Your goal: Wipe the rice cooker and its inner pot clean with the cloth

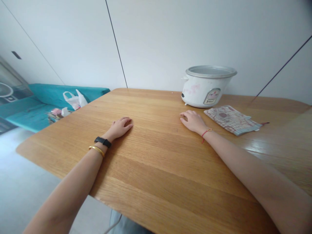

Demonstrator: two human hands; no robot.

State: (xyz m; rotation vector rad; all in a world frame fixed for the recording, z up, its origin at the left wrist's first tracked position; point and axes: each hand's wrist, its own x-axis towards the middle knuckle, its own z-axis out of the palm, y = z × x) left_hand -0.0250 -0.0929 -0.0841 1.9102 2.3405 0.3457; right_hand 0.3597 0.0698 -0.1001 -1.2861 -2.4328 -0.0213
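My left hand [121, 126] rests on the wooden table [151, 152], its fingers loosely curved and apart from the thumb, with nothing in it. A black band and a gold bangle circle that wrist. Farther right, my right hand [192, 120] also lies on the tabletop, fingers relaxed and holding nothing; a red string bracelet is on its wrist. Just behind the right hand stands a white rice cooker [198, 91] without a lid on it, a panel on its front. To the right of that hand lies a folded patterned cloth [229, 118], not touched by it.
A white wall [151, 42] with dark seams rises behind the table. Past the table's left edge is a teal sofa [41, 94] bearing a white plastic bag [74, 99] and some small items. A thin cable runs below the near edge.
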